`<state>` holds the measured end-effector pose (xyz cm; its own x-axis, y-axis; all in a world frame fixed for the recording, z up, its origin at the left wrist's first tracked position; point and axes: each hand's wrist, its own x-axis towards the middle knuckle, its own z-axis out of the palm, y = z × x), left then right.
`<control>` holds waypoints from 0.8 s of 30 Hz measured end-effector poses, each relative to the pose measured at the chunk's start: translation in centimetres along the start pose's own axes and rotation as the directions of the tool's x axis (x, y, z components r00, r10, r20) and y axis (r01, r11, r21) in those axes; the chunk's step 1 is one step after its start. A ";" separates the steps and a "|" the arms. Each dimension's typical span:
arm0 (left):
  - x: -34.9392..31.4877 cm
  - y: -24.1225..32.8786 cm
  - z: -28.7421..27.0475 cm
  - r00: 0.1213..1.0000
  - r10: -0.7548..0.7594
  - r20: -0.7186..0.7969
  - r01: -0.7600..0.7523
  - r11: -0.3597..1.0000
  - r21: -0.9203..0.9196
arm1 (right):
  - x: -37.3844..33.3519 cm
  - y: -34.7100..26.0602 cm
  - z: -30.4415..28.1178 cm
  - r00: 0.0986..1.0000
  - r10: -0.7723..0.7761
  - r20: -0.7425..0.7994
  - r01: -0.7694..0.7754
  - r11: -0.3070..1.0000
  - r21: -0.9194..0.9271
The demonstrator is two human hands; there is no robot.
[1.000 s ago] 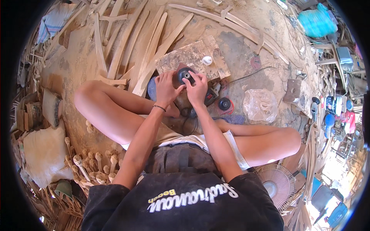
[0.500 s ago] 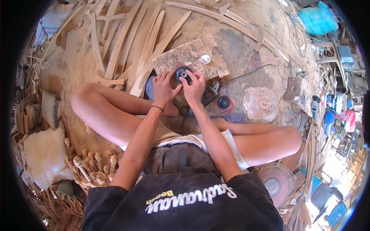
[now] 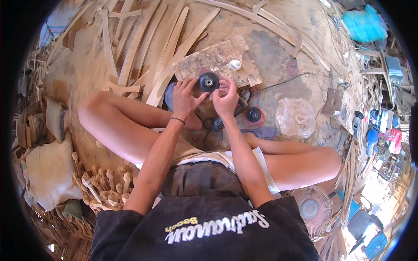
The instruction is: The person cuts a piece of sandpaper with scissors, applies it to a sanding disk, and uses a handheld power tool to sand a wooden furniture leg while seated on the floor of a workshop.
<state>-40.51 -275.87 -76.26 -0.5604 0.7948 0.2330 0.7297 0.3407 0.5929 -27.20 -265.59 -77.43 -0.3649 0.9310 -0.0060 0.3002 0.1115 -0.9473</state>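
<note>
Nearest, a bare foot [image 3: 193, 122] lies just beyond the shorts, where a dropped part could strike it. To the right, a second black disc [image 3: 253, 115] sits near the right forearm; a sideways swing might knock it. The left hand [image 3: 185, 101] has thumb and fingers clamped on the held black disc [image 3: 209, 81], at the near edge of the wooden board [image 3: 196, 65]. The right hand [image 3: 226, 99] curls, fingers apart from thumb; contact is hard to tell. One-sided support could let the disc tip. Farther, bumping the board could roll the white knob [image 3: 235, 65].
</note>
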 end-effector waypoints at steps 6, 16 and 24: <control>0.1 -0.1 0.1 1.000 -0.019 0.011 0.019 1.000 -0.007 | 0.2 0.9 -0.6 1.000 0.004 0.012 -0.005 0.996 0.085; 0.1 -0.2 0.0 1.000 -0.024 0.018 0.024 1.000 -0.016 | 0.1 1.2 -0.9 0.999 -0.025 0.048 0.018 0.990 0.136; 0.0 -0.3 0.0 0.999 -0.031 0.024 0.032 0.999 -0.026 | 0.1 1.4 -0.9 0.999 -0.020 0.049 0.013 0.991 0.130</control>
<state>-40.73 -275.92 -76.44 -0.5733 0.7956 0.1958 0.7010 0.3526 0.6199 -25.99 -264.97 -78.47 -0.4138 0.9104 -0.0030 0.1779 0.0777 -0.9810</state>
